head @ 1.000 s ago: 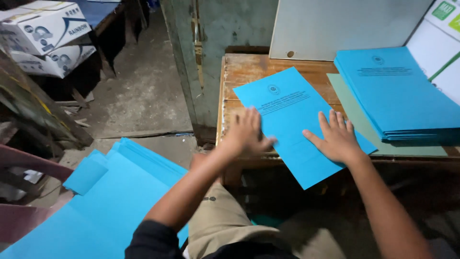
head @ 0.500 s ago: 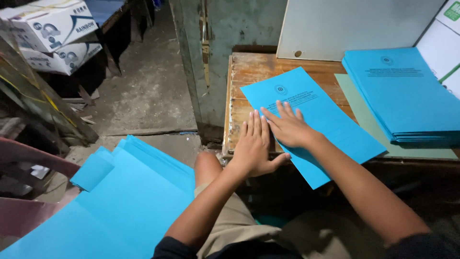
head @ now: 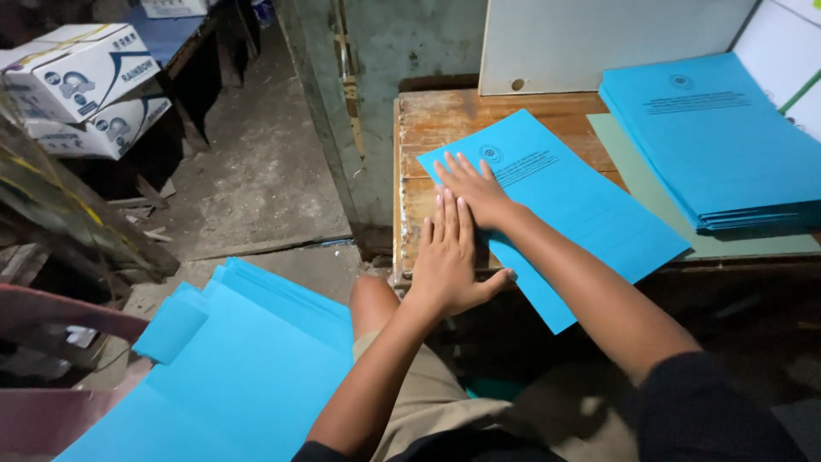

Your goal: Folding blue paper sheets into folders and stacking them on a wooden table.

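Flat, fingers together: left hand (head: 448, 257) and right hand (head: 473, 188) press blue sheet (head: 581, 205) on table (head: 428, 120) (blue stack (head: 727, 137) at 2 o'clock).

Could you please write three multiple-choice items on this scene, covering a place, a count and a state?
1. Where does the stack of blue sheets lie? A on the floor; B at the wooden table's right end; C on a box.
2. How many cardboard boxes stand upper left? A two; B four; C none.
3. How do both hands lie on the single blue sheet? A fists; B pinching a corner; C flat, fingers straight.

B: the stack sits beside the single sheet.
A: one box atop another.
C: left hand and right hand press palm down.
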